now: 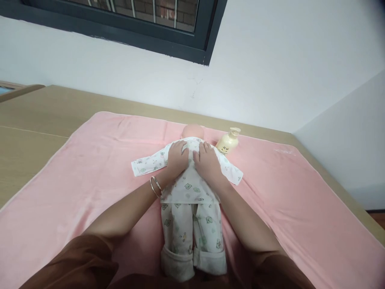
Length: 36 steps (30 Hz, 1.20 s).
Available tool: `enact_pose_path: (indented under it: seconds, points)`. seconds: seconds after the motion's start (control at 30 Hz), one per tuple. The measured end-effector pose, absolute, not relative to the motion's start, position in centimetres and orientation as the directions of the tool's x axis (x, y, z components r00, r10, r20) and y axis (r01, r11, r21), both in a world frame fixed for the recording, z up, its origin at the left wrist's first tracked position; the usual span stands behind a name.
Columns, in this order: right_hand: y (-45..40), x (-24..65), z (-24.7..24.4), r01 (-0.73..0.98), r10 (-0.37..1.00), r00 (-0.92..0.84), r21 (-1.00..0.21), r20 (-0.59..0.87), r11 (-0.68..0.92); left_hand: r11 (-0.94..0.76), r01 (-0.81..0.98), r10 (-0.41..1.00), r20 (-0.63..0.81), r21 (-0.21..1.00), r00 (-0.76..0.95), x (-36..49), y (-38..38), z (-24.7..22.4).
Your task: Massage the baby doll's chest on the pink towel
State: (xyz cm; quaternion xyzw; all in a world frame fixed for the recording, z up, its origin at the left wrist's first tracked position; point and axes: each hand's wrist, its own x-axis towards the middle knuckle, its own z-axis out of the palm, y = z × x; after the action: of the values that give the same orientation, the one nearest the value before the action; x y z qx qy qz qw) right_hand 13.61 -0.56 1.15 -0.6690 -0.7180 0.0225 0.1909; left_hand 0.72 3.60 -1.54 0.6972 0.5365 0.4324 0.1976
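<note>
A baby doll [192, 131] lies stretched out with its head away from me; only the bare top of the head shows. It wears a white top [188, 188] with small green and dark prints and matching trousers [178, 224] with turned-up cuffs. My left hand [177, 156] rests flat on the left side of the upper body, near the shoulder. Opposite it, my right hand [207, 160] lies on the right side, fingers pointing toward the head. Neither hand grips anything. Both sleeves spread outward, and no doll hands show at their ends.
A pink blanket [114, 160] covers much of the wooden table [36, 112] under the doll. To the right of the doll's head, a cream pump bottle [227, 142] leans at a tilt. Behind the table rise a white wall [255, 72] and a dark-framed window [207, 36].
</note>
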Motion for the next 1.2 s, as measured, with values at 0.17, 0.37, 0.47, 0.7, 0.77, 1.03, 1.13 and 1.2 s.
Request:
enact_pose_path:
  seconds: [0.17, 0.37, 0.47, 0.7, 0.77, 1.03, 1.13, 1.2]
  points:
    - [-2.7, 11.5, 1.5, 0.944, 0.945, -0.205, -0.203, 0.255, 0.26, -0.339, 0.534, 0.924, 0.381, 0.775, 0.034, 0.6, 3.7, -1.4]
    - [1.1, 15.1, 1.3, 0.903, 0.979, -0.021, -0.416, 0.201, 0.105, -0.388, 0.577, 0.901, 0.429, 0.719, 0.071, 0.8, 3.4, -1.8]
    - [0.2, 14.2, 1.1, 0.927, 0.972, -0.005, -0.363, 0.233, 0.092, -0.351, 0.545, 0.919, 0.393, 0.761, 0.043, 0.7, 3.6, -1.4]
    - [-3.4, 10.6, 1.6, 0.938, 0.94, -0.221, -0.208, 0.26, 0.278, -0.281, 0.484, 0.952, 0.306, 0.829, 0.028, 0.5, 3.9, -0.7]
    - [-1.9, 11.9, 1.6, 0.932, 0.957, -0.15, -0.289, 0.247, 0.22, -0.336, 0.523, 0.931, 0.361, 0.783, 0.057, 0.6, 3.7, -1.0]
    - [-1.4, 13.1, 1.4, 0.945, 0.973, -0.056, -0.303, 0.225, 0.124, -0.368, 0.613, 0.917, 0.384, 0.7, 0.111, 0.8, 3.6, -1.2]
    - [-3.3, 11.3, 1.6, 0.954, 0.955, -0.176, -0.199, 0.239, 0.226, -0.357, 0.609, 0.921, 0.374, 0.708, 0.105, 0.6, 3.6, -0.9]
    - [-3.4, 11.2, 1.9, 0.949, 0.958, -0.19, -0.209, 0.215, 0.236, -0.373, 0.62, 0.914, 0.39, 0.69, 0.116, 0.7, 3.4, -0.8]
